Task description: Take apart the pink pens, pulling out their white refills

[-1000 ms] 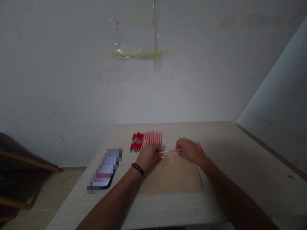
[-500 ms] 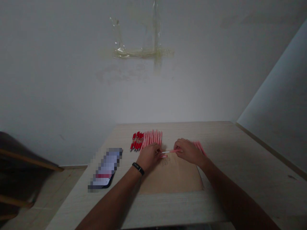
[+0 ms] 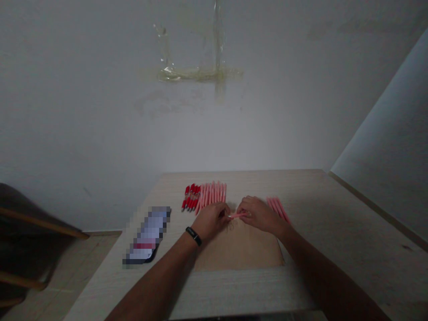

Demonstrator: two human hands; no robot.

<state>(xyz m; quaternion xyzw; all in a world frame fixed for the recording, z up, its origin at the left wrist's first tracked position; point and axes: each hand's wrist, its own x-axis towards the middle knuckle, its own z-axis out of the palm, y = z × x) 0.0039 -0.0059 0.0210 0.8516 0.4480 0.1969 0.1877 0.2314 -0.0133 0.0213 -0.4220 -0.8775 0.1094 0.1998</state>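
Observation:
A slim pink pen (image 3: 238,215) spans the small gap between my two hands, over a brown cardboard sheet (image 3: 240,249). At its left end my left hand (image 3: 211,219), with a black band on the wrist, is closed in a pinch; a short pale piece shows by the fingertips. My right hand (image 3: 258,215) is closed round the pen's right end, its fingers curled. Beyond my left hand lies a row of several pink pens (image 3: 213,192). Several more pink pens (image 3: 278,208) lie just right of my right hand.
Several red pen parts (image 3: 191,197) with metallic tips lie left of the pink row. A phone (image 3: 147,236), blurred by pixels, rests at the left of the pale wooden table (image 3: 234,290). The wall (image 3: 250,125) stands behind the table. A dark chair (image 3: 30,240) is at far left.
My right hand has moved left and slightly down, towards my left hand. The white stick that showed between them is now mostly hidden, and the pink barrel reaches my left fingertips.

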